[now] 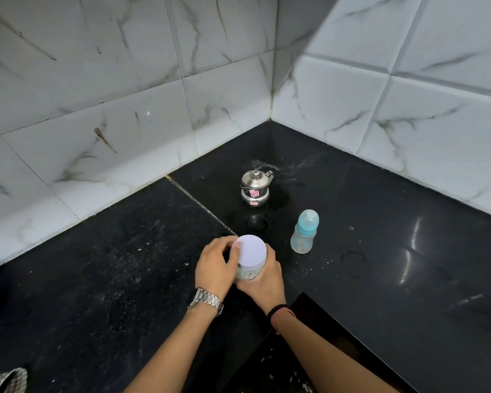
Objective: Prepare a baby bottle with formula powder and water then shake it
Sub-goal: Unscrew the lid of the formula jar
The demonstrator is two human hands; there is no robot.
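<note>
A clear jar with a white lid (251, 252) stands on the black counter (125, 265) near its front edge. My right hand (262, 282) is wrapped round the jar's body. My left hand (216, 265) grips the rim of the lid, thumb on its edge. To the right stands a baby bottle (305, 232) with a blue collar and clear cap, upright and apart from both hands. Behind the jar stands a small steel pot (255, 187) with lid and spout. A small black round object (257, 222) lies between pot and jar.
Marble-look tiled walls (408, 109) meet in a corner behind the pot. The counter has an inner corner edge at lower right (309, 296). A wet patch shows around the pot, and a faint ring mark (353, 258) right of the bottle.
</note>
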